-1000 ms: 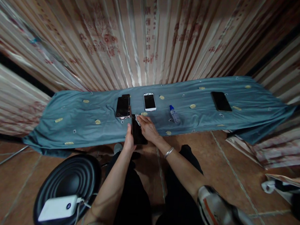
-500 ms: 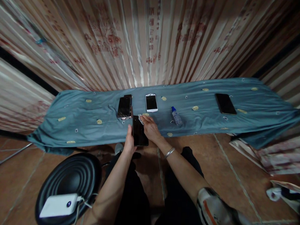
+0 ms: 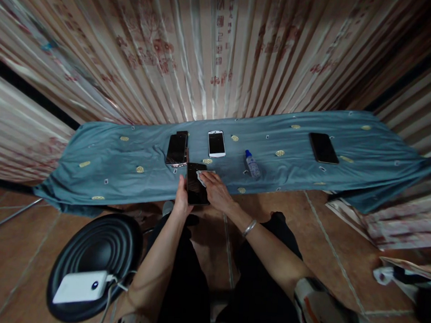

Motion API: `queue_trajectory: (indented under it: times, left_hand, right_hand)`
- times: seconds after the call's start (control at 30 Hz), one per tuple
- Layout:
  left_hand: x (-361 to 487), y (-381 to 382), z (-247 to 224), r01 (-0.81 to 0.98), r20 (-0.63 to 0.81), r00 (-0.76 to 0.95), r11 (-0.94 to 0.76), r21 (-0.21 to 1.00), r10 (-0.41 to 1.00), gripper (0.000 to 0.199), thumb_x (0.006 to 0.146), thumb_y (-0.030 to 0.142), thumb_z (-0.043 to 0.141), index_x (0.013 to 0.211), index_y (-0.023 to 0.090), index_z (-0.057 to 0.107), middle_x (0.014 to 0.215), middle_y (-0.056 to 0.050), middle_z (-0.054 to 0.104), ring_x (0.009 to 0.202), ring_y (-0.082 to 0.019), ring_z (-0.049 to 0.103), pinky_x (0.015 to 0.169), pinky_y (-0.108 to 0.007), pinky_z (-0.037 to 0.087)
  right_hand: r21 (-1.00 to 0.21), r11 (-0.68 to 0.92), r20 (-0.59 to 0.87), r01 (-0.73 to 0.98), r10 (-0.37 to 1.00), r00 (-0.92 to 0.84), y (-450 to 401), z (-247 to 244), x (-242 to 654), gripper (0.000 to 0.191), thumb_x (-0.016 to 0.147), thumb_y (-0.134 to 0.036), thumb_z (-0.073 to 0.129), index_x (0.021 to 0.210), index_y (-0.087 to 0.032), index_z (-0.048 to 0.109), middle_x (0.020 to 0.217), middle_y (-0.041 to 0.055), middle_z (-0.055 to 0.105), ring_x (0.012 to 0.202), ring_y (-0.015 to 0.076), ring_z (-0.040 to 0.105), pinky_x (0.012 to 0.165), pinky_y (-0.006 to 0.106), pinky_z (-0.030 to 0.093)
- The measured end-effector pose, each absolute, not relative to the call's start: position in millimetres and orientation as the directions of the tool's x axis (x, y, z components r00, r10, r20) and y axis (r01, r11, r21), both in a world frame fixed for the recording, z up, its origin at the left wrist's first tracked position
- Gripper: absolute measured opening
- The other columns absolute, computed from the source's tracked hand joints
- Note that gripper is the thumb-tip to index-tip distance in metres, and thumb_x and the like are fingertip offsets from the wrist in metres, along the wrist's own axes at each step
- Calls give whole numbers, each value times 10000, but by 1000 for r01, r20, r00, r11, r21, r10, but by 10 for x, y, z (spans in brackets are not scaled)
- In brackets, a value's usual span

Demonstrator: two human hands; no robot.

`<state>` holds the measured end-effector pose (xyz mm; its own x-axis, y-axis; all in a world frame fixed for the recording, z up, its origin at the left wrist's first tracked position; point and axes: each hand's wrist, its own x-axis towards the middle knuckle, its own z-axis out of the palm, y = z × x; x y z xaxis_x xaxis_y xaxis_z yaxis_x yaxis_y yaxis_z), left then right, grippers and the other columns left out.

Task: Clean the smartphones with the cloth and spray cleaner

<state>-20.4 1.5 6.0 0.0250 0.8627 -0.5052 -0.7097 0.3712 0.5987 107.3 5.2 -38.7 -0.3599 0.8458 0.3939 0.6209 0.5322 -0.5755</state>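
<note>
My left hand is closed on the left edge of a dark phone, which I hold at the near edge of the cloth. A small pale wiping cloth is pinched under the fingers of my right hand and lies against the phone's screen. Just beyond the held phone lies a stack of dark phones. A white phone rests to the right of that stack. Farther right, a small clear spray bottle with a blue cap lies on its side.
A blue-green patterned tablecloth covers the long narrow table. Another dark phone lies on its right part. A pleated curtain hangs behind. At lower left, a white power bank with a cable sits on a round black stool.
My right hand has slid down and slightly right over the screen with the wiping cloth. My left hand still holds the phone; the whole view has shifted a little.
</note>
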Motion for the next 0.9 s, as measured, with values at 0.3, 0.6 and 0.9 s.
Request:
queue_trajectory:
  times: [0.3,0.6,0.9]
  left_hand:
    - [-187,12,103,-696,-622,-38,426,578,782,477,1002,400,401,1290,95,628,1104,-133,764,1079,-254,711,1030,-388,517]
    - [-171,41,103,-681,-599,-89,390,620,796,370,977,329,470,1150,78,680,960,-124,780,1019,-249,728,990,-373,542]
    - [-55,201,63,-723,-562,-90,334,604,822,371,983,353,442,1041,95,703,871,-98,774,995,-225,729,992,-346,531]
  right_hand:
    - [-585,484,363,651,874,-324,87,-367,1092,592,870,7,345,1428,-97,513,1451,165,543,1349,246,462,1157,487,393]
    - [-572,506,384,646,861,-334,-127,-357,1141,552,904,-32,355,1433,-89,505,1455,173,534,1364,255,439,1164,489,392]
    - [-584,481,388,654,873,-296,36,-342,1118,539,901,-22,366,1415,-74,520,1433,182,549,1361,251,442,1167,467,389]
